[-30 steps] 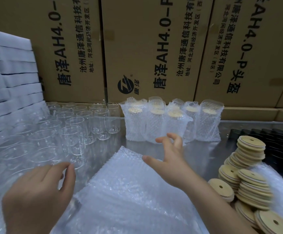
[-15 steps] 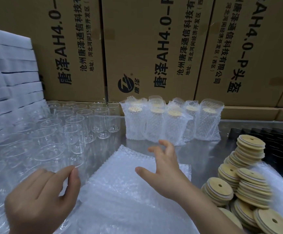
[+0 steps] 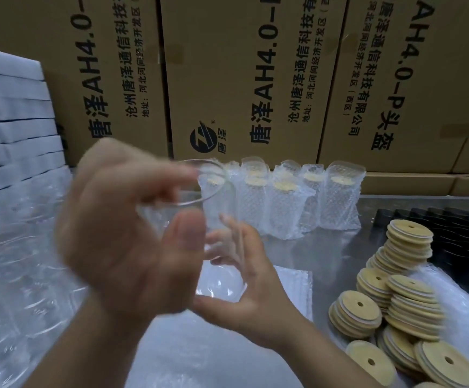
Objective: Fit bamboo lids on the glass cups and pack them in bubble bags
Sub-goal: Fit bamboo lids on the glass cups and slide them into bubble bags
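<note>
The cardboard cartons [image 3: 244,79] behind read "唐泽 AH4.0-P 头盔" and "沧州唐泽通信科技有限公司". One glass cup [image 3: 220,278] is held up above the worktop [image 3: 325,253]. The blurred left hand [image 3: 121,242] curls round its rim end, and the right hand [image 3: 250,298] grips its base. Bamboo lids [image 3: 407,298] lie stacked at right.

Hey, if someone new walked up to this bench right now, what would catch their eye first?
Dead centre, a lidless glass cup held up in both hands: the blurred left hand round its side, the right hand under its base. On the right lie tumbled stacks of bamboo lids, and at the back a row of bagged cups stands before big printed cardboard boxes.
</note>
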